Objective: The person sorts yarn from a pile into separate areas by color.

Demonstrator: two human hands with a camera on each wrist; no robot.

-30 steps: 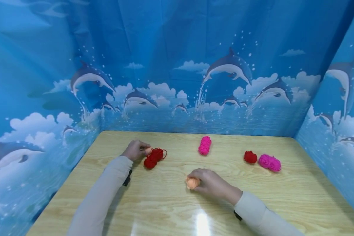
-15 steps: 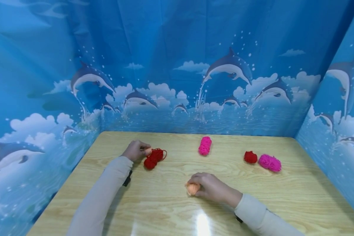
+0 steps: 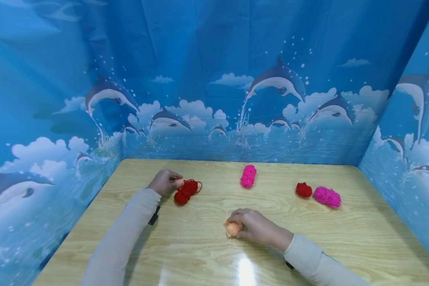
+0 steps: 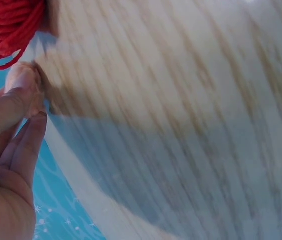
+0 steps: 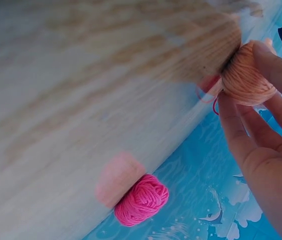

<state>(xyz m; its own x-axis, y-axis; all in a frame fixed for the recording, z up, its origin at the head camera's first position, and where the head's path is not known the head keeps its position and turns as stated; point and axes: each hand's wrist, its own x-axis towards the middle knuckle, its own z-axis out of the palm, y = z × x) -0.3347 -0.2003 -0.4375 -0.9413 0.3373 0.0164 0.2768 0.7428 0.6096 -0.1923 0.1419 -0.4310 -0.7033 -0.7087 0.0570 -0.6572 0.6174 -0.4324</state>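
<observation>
– Right hand [image 3: 255,226]: what's it got?

– Peach ball [image 3: 232,229] of yarn, pinched btwn thumb & fingers, nr the middle of the worktop [image 3: 200,258]. R wrist view shows the wound strands clearly.

– And the left hand [image 3: 163,182]?

– Gripping too: peach bundle [image 3: 179,183], thumb one side, fingers t'other, twd the far L. Mostly hidden by the fingers, so can't tell its full shape.

– What's next to it?

– Red skein [image 3: 186,192], just beside, narrow-waisted, w/ a loose loop out on its R side. Can't tell if the 2 touch.

– Other yarn?

– Pink skein [image 3: 248,176] nr the back edge, approx ctr, long side running front-to-back. Over on the R, small red ball [image 3: 303,190] w/ magenta skein [image 3: 327,197] just beside it, also waisted.

– Bkgd?

– Blue curtain [image 3: 214,51] w/ dolphins & clouds, behind & both sides. Pale sleeve [image 3: 125,234] on each arm.
</observation>
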